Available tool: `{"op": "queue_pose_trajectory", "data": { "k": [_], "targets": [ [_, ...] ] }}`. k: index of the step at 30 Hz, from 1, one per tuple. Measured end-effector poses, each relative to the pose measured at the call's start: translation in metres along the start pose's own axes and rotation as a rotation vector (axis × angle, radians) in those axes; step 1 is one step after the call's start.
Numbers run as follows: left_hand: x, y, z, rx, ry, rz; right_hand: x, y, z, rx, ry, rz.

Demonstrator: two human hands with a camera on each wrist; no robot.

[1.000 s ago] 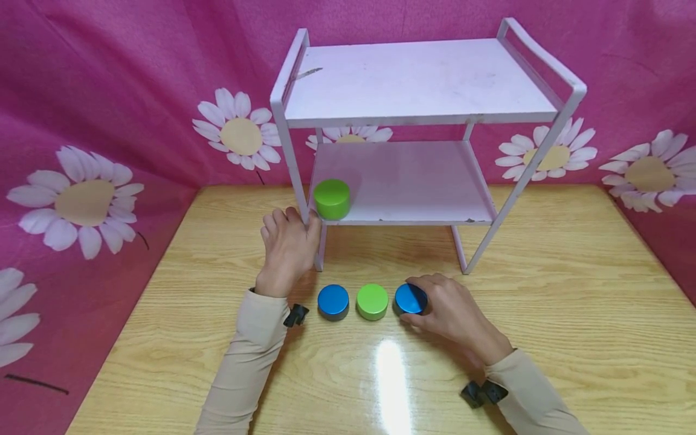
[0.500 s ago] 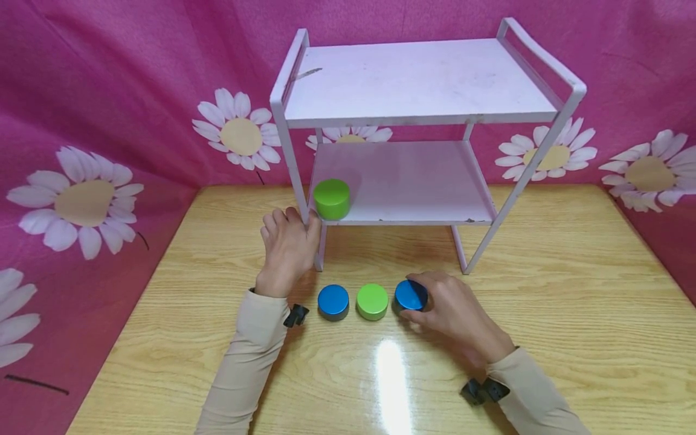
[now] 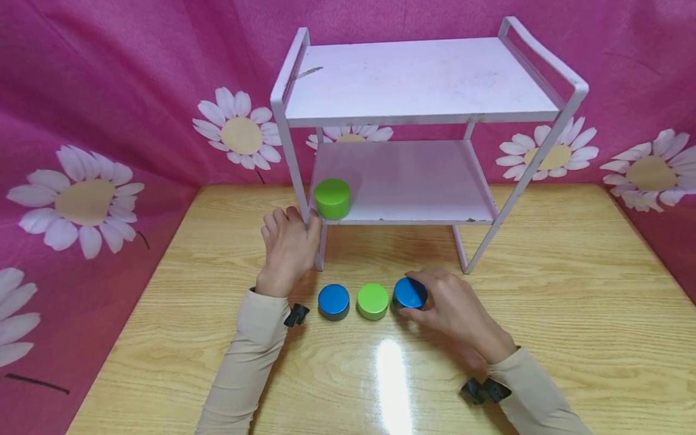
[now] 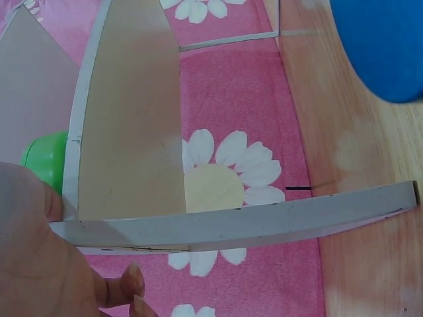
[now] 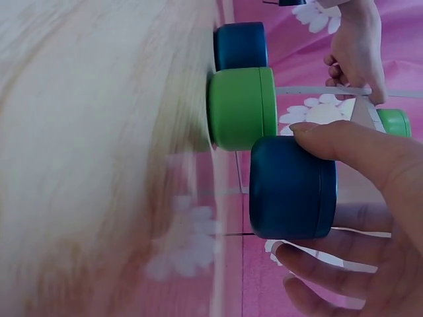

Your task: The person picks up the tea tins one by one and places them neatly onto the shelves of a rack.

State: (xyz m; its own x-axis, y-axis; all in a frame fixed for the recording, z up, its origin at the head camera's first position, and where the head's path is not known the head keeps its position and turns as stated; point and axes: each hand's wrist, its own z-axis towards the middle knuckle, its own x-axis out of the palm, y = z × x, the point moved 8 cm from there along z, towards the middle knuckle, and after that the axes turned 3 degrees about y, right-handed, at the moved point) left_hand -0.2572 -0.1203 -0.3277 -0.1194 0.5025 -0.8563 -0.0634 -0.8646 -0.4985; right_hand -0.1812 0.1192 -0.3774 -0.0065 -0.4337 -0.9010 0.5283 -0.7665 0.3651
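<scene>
While the right hand (image 3: 454, 308) is holding a blue canister (image 3: 408, 293), the left hand (image 3: 288, 248) is gripping the white rack (image 3: 424, 78) by the near post (image 3: 290, 160) on its own side. Step in hand, by my reading: a pick-up, the canister seeming to be sitting just clear of the bench (image 3: 587, 308) in the right wrist view. Next move is probably calling for a steady grip, raising the canister and guiding it clear of the green canister (image 3: 373, 301) standing just left of the right hand. Right hand: spreading only as wide as the canister; thumb is pressing one side, fingers are backing the opposite side, the lowest ones hanging loose of it. Left hand: curling about the post; whether every finger is touching, cannot tell. Between the hands, nearer the left, another blue canister (image 3: 334, 302) is standing apart from the green one. Just beyond the left hand, a second green canister (image 3: 333, 199) is resting on the lower shelf (image 3: 413, 175), near that hand's front corner.
</scene>
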Motion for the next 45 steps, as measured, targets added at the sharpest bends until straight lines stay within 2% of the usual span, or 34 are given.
{"op": "queue_pose_trajectory", "data": {
  "k": [10, 17, 24, 30, 45],
  "targets": [
    [0.001, 0.0, -0.001, -0.01, 0.009, -0.003, -0.002, 0.001, 0.002, -0.006, -0.008, -0.015],
    [0.0, -0.001, 0.0, -0.005, 0.001, -0.002, -0.009, 0.006, 0.004, -0.009, -0.027, 0.052],
    [-0.001, -0.001, -0.001, -0.009, 0.005, 0.011, -0.017, 0.012, 0.008, -0.037, -0.062, 0.025],
    [-0.001, -0.001, -0.001, -0.004, 0.0, 0.017, -0.024, 0.015, 0.011, -0.03, -0.069, -0.001],
    [-0.002, -0.002, -0.001, -0.012, -0.001, 0.014, -0.033, 0.019, 0.015, -0.043, -0.097, 0.002]
  ]
}}
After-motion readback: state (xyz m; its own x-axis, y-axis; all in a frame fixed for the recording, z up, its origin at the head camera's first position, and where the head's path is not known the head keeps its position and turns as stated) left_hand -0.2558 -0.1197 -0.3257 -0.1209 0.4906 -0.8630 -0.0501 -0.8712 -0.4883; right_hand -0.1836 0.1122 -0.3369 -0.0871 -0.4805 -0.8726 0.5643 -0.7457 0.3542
